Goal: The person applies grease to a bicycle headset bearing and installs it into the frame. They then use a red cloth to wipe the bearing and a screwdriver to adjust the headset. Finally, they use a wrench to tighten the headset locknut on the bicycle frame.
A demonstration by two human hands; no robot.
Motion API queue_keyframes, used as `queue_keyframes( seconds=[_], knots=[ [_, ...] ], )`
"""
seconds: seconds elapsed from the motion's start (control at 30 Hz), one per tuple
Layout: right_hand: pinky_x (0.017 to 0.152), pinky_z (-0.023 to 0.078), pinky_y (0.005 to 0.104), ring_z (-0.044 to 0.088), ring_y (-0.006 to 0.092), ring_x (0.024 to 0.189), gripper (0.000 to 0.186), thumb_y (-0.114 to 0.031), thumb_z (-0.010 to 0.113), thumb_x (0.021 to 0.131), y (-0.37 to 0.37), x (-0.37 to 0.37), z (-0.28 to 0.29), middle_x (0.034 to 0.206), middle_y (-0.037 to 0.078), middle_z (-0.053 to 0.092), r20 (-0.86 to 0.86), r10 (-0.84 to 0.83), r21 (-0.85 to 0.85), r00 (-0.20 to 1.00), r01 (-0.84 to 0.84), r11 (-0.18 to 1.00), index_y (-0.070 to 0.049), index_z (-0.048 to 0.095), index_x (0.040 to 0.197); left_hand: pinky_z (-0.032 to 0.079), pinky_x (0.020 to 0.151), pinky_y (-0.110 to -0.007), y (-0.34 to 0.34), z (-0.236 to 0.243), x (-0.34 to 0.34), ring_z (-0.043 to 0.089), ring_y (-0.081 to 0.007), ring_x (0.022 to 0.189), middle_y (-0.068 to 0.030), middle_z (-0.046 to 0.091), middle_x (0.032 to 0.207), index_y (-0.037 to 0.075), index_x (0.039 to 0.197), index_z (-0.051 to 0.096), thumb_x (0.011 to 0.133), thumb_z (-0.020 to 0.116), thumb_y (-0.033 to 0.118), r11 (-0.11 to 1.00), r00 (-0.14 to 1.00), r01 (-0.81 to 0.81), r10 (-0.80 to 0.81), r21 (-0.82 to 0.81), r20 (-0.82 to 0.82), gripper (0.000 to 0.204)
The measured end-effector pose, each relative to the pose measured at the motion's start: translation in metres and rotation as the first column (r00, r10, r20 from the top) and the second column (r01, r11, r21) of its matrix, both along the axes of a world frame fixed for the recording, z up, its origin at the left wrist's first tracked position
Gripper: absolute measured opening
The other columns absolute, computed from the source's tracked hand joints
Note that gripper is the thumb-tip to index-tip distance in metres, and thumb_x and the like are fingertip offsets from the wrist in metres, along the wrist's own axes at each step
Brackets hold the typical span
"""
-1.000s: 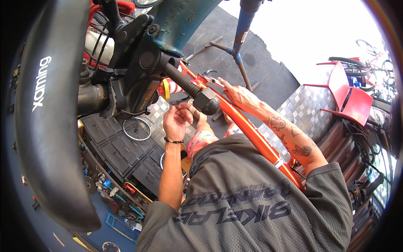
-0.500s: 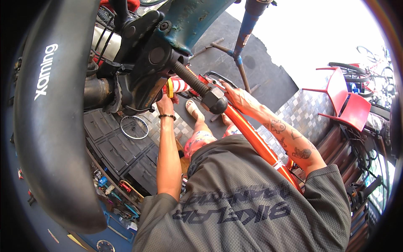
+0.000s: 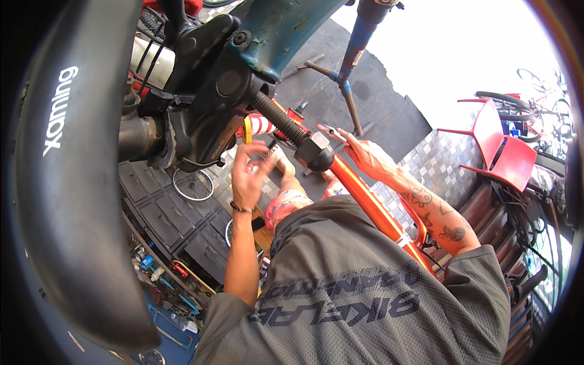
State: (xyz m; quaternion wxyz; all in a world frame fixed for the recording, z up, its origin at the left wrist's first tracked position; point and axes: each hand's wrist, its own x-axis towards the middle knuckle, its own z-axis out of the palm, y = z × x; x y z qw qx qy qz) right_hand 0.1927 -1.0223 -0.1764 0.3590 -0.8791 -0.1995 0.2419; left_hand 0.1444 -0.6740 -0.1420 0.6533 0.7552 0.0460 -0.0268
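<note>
An orange bicycle frame (image 3: 374, 204) runs diagonally in front of my body, with a red-and-white striped section (image 3: 261, 124) at its far end. My right hand (image 3: 369, 157) is closed around a slim hand tool (image 3: 330, 130) with metal and reddish parts, just right of the frame; its exact kind does not show. My left hand (image 3: 248, 176) is raised left of the frame, its fingers curled and smeared by motion. By its fingertips is a small dark thing (image 3: 272, 146); whether the fingers hold it is unclear. The hand appears apart from the frame.
A black saddle (image 3: 73, 182) and a black clamp (image 3: 213, 109) with a threaded bolt (image 3: 277, 115) loom close at upper left. Dark drawers (image 3: 176, 210) and tools stand at left. A blue stand leg (image 3: 358, 48) is ahead, a red chair (image 3: 502, 149) to the right.
My left hand has come away from the striped section and risen toward me. My right hand has drawn back to the right, off the frame, with the tool showing in it.
</note>
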Motion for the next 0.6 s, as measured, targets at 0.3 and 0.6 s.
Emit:
queue_keyframes(
  seconds=[0.3, 0.6],
  knots=[
    [0.071, 0.054, 0.0519, 0.071, 0.0454, 0.082, 0.053, -0.018, 0.055, 0.107, 0.013, 0.013, -0.007, 0.094, 0.028, 0.072, 0.083, -0.030, 0.040, 0.996, 0.026, 0.999, -0.005, 0.041, 0.156, 0.057, 0.081, -0.029, -0.032, -0.061, -0.029, 0.069, -0.0154, 0.098, -0.0082, 0.070, 0.111, 0.007, 0.131, 0.069, 0.101, 0.069, 0.008, 0.974, 0.942, 0.191, -0.146, 0.126, -0.301, 0.030],
    [0.070, 0.055, 0.0540, 0.071, 0.0478, 0.080, 0.054, -0.021, 0.057, 0.105, 0.043, 0.027, 0.000, 0.091, 0.029, 0.072, 0.060, -0.035, 0.017, 0.998, 0.034, 0.999, -0.004, 0.043, 0.155, 0.057, 0.073, -0.027, -0.039, -0.114, -0.010, 0.072, -0.0128, 0.096, -0.0039, 0.074, 0.106, 0.003, 0.123, 0.061, 0.108, 0.066, 0.027, 0.972, 0.911, -0.214, 0.160, -0.102, -0.381, 0.028]
  ],
)
